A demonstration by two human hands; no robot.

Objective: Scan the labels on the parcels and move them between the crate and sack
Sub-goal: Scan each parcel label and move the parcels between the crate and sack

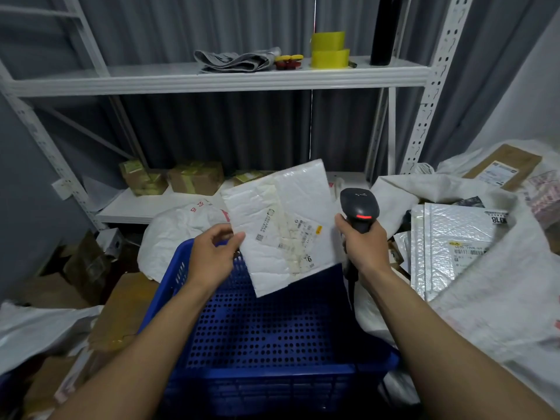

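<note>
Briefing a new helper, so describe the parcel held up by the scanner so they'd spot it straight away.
Find the blue perforated crate below the white shelving. Above its far edge the left hand pinches a white bubble mailer, beside the black scanner in the right hand. Unlike the mailers lying in the sack, its label is torn and yellowed.

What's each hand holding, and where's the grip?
The left hand pinches the white bubble mailer at its left edge; the right hand has its grip round the handle of the scanner.
</note>
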